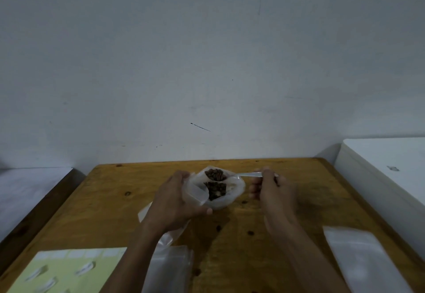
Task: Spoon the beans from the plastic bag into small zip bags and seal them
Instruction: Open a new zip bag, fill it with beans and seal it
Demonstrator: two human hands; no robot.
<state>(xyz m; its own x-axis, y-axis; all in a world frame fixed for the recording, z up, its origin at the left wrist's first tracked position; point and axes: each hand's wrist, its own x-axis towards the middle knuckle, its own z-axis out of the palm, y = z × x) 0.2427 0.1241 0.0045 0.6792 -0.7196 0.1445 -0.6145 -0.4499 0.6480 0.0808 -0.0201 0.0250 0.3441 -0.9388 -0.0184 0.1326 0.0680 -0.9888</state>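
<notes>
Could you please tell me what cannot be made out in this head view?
- Spoon bowl: blurred pale plastic.
- Zip bag mouth: largely behind the left hand.
- Right hand fingertips: curled away.
- Yellow sheet: cut off by the bottom edge.

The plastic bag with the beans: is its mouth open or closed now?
Open. The plastic bag gapes upward, showing the beans; the left hand holds its side and the spoon reaches in.

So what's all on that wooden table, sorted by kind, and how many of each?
Hands: 2, left hand and right hand
Plastic bag of beans: 1
Spoon: 1
Stack of small zip bags: 1
Flat white pouch: 1
Yellow sheet: 1
Total: 7
</notes>
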